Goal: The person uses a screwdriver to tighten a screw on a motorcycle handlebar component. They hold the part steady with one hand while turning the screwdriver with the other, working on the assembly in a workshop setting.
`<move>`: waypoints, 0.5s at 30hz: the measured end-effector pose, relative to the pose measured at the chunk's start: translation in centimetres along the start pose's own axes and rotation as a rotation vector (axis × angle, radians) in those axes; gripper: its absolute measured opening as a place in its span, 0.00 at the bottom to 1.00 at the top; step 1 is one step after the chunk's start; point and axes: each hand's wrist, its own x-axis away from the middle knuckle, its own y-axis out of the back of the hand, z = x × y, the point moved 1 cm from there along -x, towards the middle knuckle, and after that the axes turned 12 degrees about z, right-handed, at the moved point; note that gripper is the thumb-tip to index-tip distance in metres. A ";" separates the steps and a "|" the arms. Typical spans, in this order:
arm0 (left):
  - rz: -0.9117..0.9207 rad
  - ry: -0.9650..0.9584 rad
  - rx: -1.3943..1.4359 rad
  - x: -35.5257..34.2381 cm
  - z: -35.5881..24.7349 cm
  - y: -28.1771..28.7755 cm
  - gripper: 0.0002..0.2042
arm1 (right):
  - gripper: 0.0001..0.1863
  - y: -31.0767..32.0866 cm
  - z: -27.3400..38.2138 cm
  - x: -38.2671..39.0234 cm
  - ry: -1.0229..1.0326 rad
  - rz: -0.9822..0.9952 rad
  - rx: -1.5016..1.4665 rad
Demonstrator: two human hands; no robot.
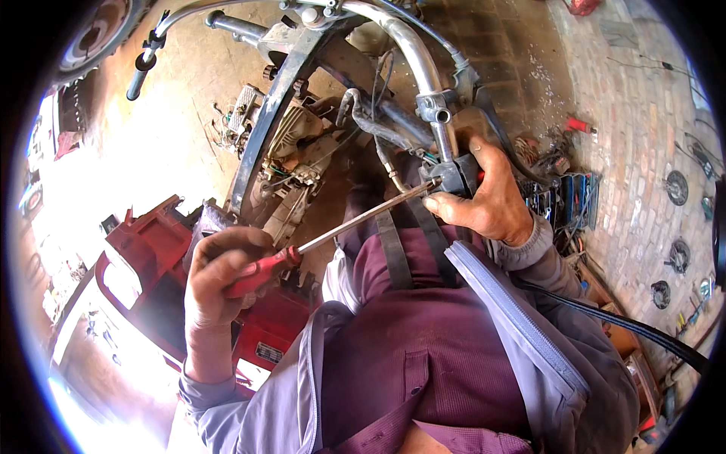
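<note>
My left hand (227,276) is closed around the red handle of a screwdriver (363,217). Its long shaft runs up to the right, and the tip meets a black switch housing (451,178) on the handlebar (416,57). My right hand (493,193) grips that housing, thumb below and fingers wrapped behind it. The far side of the housing is hidden by my fingers. Just above, a clamp (437,107) sits on the chrome bar. A hose with a metal fitting (392,168) hangs beside the housing. The screw head under the tip is too small to make out.
The bare motorcycle frame (268,113) stands ahead, with an engine (295,144) beyond it. Red bodywork (155,242) lies at the left. At the right are a tool rack (578,198), a wooden box (628,340) and a brick wall (628,151) with hung parts. A black strap (628,321) crosses near my right arm.
</note>
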 end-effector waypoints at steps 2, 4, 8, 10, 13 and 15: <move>-0.056 -0.065 0.308 0.0 0.0 0.1 0.19 | 0.28 -0.1 0.1 0.2 -0.023 -0.004 -0.007; -0.133 -0.084 0.356 -0.3 0.4 -0.3 0.16 | 0.28 -0.2 0.0 0.2 0.017 -0.030 0.014; -0.425 -0.294 0.467 -1.2 1.3 -1.2 0.14 | 0.29 -0.2 0.1 -0.2 -0.008 -0.011 -0.039; -0.255 -0.258 0.149 -0.5 1.8 0.1 0.19 | 0.29 -0.1 0.2 -0.1 -0.018 -0.015 -0.066; -0.276 -0.145 0.061 0.8 2.8 1.1 0.21 | 0.29 -0.3 0.2 0.0 0.002 -0.031 -0.060; -0.333 -0.067 0.083 0.7 2.6 0.4 0.21 | 0.29 -0.3 -0.1 0.1 0.029 -0.049 -0.022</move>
